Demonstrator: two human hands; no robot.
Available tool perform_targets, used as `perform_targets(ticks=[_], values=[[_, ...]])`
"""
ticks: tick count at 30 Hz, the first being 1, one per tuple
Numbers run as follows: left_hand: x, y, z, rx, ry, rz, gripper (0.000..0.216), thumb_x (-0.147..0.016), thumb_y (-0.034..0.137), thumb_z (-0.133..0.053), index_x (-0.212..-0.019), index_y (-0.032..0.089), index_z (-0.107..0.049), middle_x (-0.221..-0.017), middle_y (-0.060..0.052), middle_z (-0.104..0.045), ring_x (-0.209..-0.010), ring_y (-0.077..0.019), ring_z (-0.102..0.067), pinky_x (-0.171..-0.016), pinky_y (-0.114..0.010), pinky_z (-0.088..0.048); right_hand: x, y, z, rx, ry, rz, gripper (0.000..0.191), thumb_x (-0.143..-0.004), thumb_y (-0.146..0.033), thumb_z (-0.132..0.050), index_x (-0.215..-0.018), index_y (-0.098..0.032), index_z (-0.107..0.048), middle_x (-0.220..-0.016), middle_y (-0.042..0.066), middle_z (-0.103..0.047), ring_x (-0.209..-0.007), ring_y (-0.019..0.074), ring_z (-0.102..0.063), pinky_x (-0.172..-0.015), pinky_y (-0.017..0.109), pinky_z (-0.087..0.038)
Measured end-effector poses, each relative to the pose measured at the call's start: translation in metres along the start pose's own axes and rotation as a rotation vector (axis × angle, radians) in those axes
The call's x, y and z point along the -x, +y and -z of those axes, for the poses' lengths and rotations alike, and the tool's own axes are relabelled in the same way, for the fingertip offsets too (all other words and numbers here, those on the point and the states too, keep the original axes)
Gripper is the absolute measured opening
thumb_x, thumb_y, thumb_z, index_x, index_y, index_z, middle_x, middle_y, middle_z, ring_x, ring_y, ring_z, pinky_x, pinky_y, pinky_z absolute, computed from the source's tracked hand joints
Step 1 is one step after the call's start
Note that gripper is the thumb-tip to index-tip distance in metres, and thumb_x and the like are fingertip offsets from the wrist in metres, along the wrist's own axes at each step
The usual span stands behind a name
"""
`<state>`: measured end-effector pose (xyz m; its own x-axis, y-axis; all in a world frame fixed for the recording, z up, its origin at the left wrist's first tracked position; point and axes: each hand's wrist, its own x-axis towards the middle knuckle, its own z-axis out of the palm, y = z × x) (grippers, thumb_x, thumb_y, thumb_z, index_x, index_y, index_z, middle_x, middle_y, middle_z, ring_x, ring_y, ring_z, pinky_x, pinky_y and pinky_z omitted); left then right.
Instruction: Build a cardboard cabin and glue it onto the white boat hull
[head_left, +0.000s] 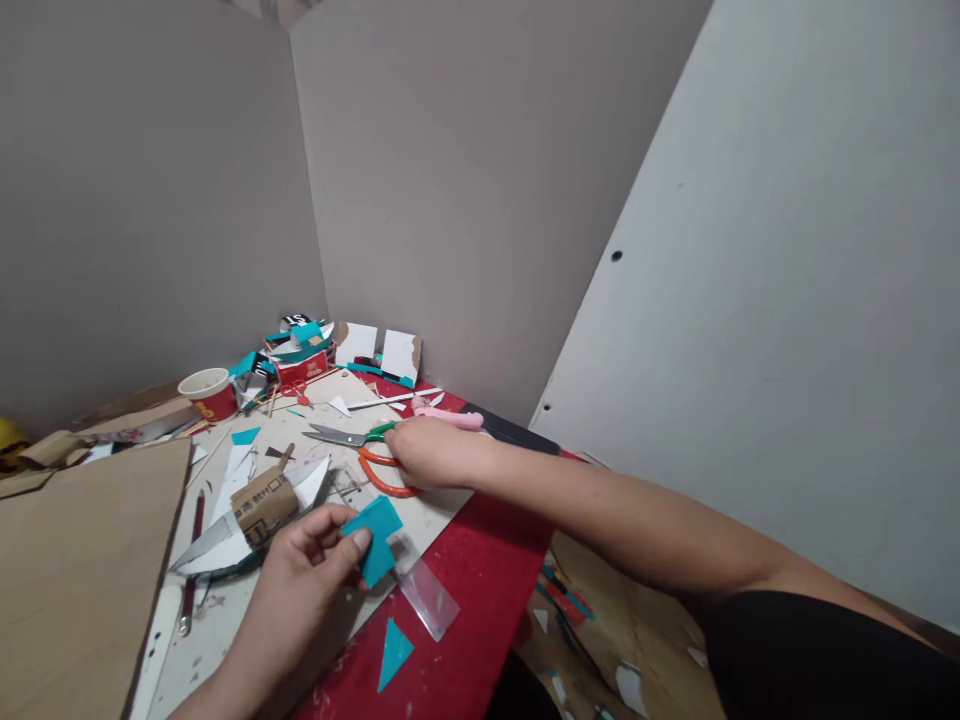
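Note:
My left hand (311, 560) pinches a small teal paper piece (377, 537) between thumb and fingers, just above the work board (225, 620). My right hand (427, 452) reaches across and rests on the orange-handled scissors (352, 437), fingers curled over the handle loops while the blades point left. A small cardboard piece on a white boat-shaped cutout (262, 505) lies just left of my left hand.
A teal triangle (394, 652) and a clear plastic strip (429, 598) lie on the red table top (487, 600). A red paper cup (210, 393), scraps and white cards crowd the back corner. A large cardboard sheet (75, 570) lies at left. Walls close in behind and right.

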<state>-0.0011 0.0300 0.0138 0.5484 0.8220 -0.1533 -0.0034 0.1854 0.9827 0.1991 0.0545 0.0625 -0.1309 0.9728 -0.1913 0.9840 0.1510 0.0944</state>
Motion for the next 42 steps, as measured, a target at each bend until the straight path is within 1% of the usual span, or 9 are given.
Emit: perform_targets(ticks=[4,11,14,19,27,31,37,39,42], values=[[0.003,0.02,0.008,0.048,0.072,-0.088,0.03,-0.067,0.04,-0.079,-0.08,0.016,-0.067,-0.061,0.002,-0.062,-0.052,-0.0093,-0.055,-0.054,-0.021,-0.048,-0.008,-0.01,-0.004,0.017,0.016,0.002,0.029,-0.071,-0.012,-0.059,-0.097,-0.005,-0.069,-0.102,0.021,-0.069,-0.094,0.0318,-0.064,-0.076,0.035,-0.045],[0.008,0.048,0.021,0.238,0.175,-0.224,0.028,-0.067,0.035,-0.08,-0.085,0.017,-0.068,-0.069,0.002,-0.063,-0.053,-0.0073,-0.055,-0.054,-0.022,-0.053,-0.011,-0.012,0.001,-0.046,-0.021,-0.053,0.044,-0.056,-0.014,-0.065,-0.1,-0.007,-0.067,-0.09,0.019,-0.071,-0.084,0.0344,-0.067,-0.066,0.035,-0.046],[0.012,0.058,0.028,0.288,0.234,-0.267,0.031,-0.065,0.036,-0.082,-0.086,0.017,-0.068,-0.063,0.005,-0.06,-0.046,-0.0057,-0.055,-0.051,-0.019,-0.051,-0.02,-0.01,-0.006,-0.131,0.028,-0.101,0.047,-0.06,-0.02,-0.064,-0.106,-0.011,-0.064,-0.098,0.018,-0.07,-0.09,0.035,-0.065,-0.067,0.036,-0.045],[0.013,0.068,0.033,0.335,0.306,-0.298,0.038,-0.06,0.036,-0.084,-0.088,0.016,-0.068,-0.068,0.003,-0.062,-0.049,-0.0059,-0.056,-0.052,-0.018,-0.052,-0.028,0.002,-0.003,-0.345,0.139,-0.106,0.032,-0.07,-0.04,-0.061,-0.089,-0.014,-0.064,-0.087,0.013,-0.067,-0.077,0.0279,-0.063,-0.06,0.031,-0.042],[0.019,0.084,0.042,0.283,0.343,-0.39,0.037,-0.065,0.037,-0.081,-0.088,0.015,-0.063,-0.079,0.0,-0.067,-0.058,-0.0075,-0.058,-0.056,-0.02,-0.053,0.023,-0.002,0.0,-0.745,0.34,0.259,0.022,-0.084,-0.033,-0.052,-0.101,-0.019,-0.055,-0.086,0.001,-0.058,-0.075,0.016,-0.054,-0.071,0.028,-0.045],[0.025,0.089,0.042,0.258,0.357,-0.437,0.038,-0.066,0.038,-0.08,-0.089,0.016,-0.06,-0.078,0.001,-0.066,-0.056,-0.0074,-0.058,-0.057,-0.022,-0.052,0.055,-0.006,-0.01,-0.804,0.239,0.394,0.043,-0.09,-0.053,-0.043,-0.115,-0.02,-0.054,-0.093,0.005,-0.057,-0.081,0.0193,-0.054,-0.078,0.034,-0.048],[0.028,0.085,0.036,0.179,0.335,-0.454,0.033,-0.07,0.041,-0.077,-0.086,0.018,-0.06,-0.076,0.002,-0.065,-0.057,-0.0081,-0.058,-0.058,-0.022,-0.051,0.07,-0.007,-0.014,-0.754,0.225,0.346,0.069,-0.087,-0.063,-0.041,-0.137,-0.016,-0.044,-0.126,0.018,-0.053,-0.113,0.0306,-0.051,-0.101,0.046,-0.038],[0.028,0.082,0.034,0.167,0.315,-0.43,0.032,-0.07,0.041,-0.077,-0.085,0.018,-0.06,-0.074,0.002,-0.065,-0.056,-0.008,-0.058,-0.057,-0.021,-0.05,0.072,-0.011,-0.011,-0.739,0.22,0.302,0.068,-0.084,-0.062,-0.045,-0.134,-0.016,-0.048,-0.124,0.017,-0.055,-0.111,0.0308,-0.052,-0.098,0.046,-0.04],[0.028,0.081,0.03,0.152,0.295,-0.389,0.032,-0.07,0.041,-0.077,-0.087,0.019,-0.061,-0.07,0.004,-0.064,-0.054,-0.008,-0.058,-0.058,-0.021,-0.051,0.074,-0.019,-0.007,-0.669,0.232,0.254,0.052,-0.078,-0.056,-0.055,-0.111,-0.016,-0.061,-0.103,0.013,-0.063,-0.093,0.0273,-0.056,-0.087,0.041,-0.045]])
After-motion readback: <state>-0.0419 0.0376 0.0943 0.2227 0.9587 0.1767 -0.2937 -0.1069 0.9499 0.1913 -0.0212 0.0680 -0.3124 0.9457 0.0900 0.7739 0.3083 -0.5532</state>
